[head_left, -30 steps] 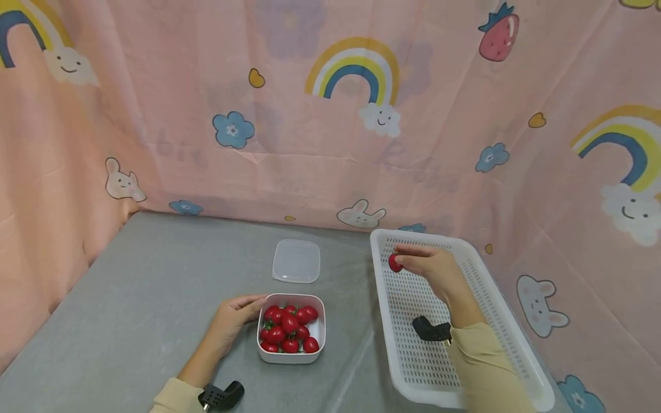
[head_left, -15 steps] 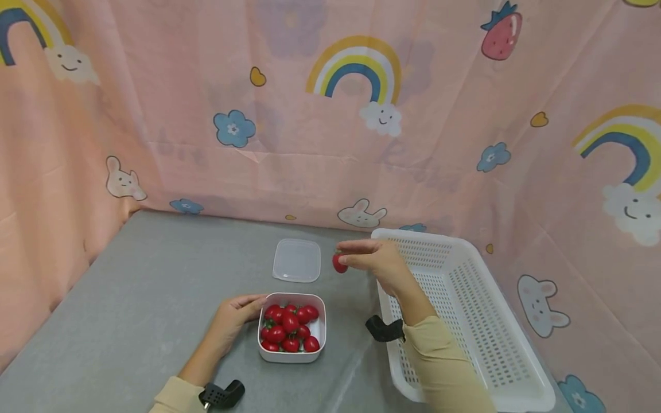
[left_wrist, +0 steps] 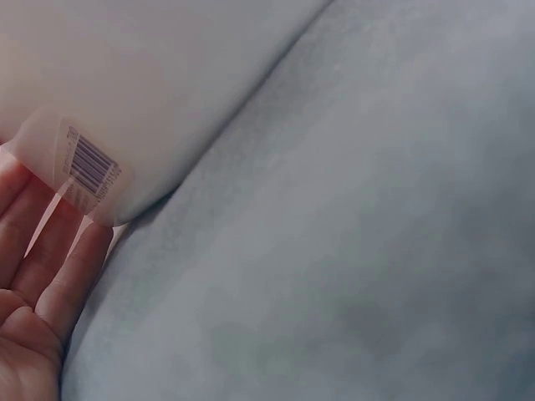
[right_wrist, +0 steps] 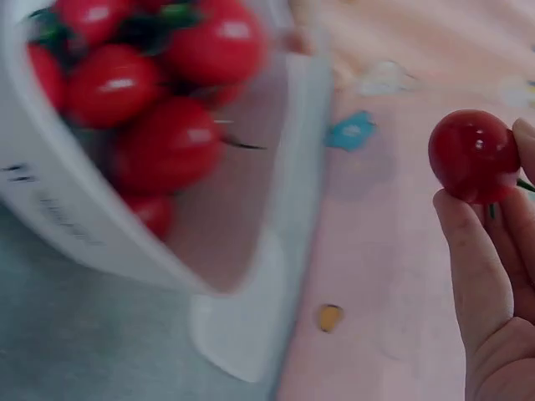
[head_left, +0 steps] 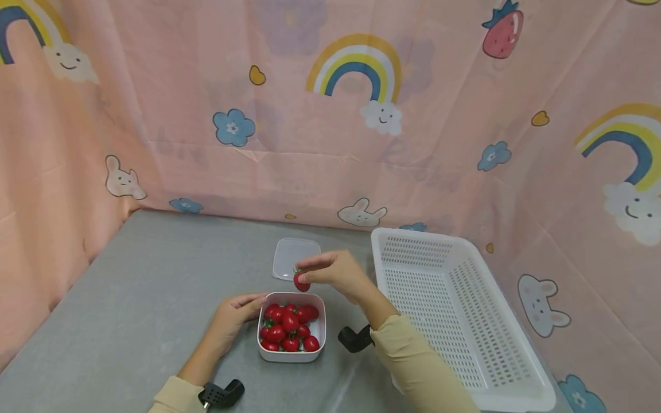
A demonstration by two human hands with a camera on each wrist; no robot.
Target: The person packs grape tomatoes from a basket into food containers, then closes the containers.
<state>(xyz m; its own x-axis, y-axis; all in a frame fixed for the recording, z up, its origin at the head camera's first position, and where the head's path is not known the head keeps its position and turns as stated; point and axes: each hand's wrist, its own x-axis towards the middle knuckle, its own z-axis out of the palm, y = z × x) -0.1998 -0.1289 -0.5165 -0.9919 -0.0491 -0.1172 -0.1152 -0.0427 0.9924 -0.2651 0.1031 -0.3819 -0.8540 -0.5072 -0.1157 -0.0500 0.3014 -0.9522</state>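
Note:
A white square box point(head_left: 292, 357) full of red cherry tomatoes point(head_left: 290, 322) stands on the grey table. At its left rear corner my left hand point(head_left: 234, 318) rests with extended fingers on the outside wall. The left wrist view has these fingers point(left_wrist: 71, 276) beside a barcode label point(left_wrist: 92, 163) on the box point(left_wrist: 167, 75). My right hand point(head_left: 338, 275) pinches one cherry tomato point(head_left: 302, 282) just above and behind the box's back rim. In the right wrist view that tomato point(right_wrist: 474, 156), with a green stem, sits between thumb and fingertips.
A white perforated basket point(head_left: 467, 246) stands to the right; the right forearm crosses its near left edge. Behind the box lies a clear square lid point(head_left: 289, 252), partly covered by the right hand. A pink printed curtain point(head_left: 289, 172) hangs behind the table.
My right hand has carried the cherry tomato leftward from over the basket to just above the box's back rim. The left hand and the box have stayed put.

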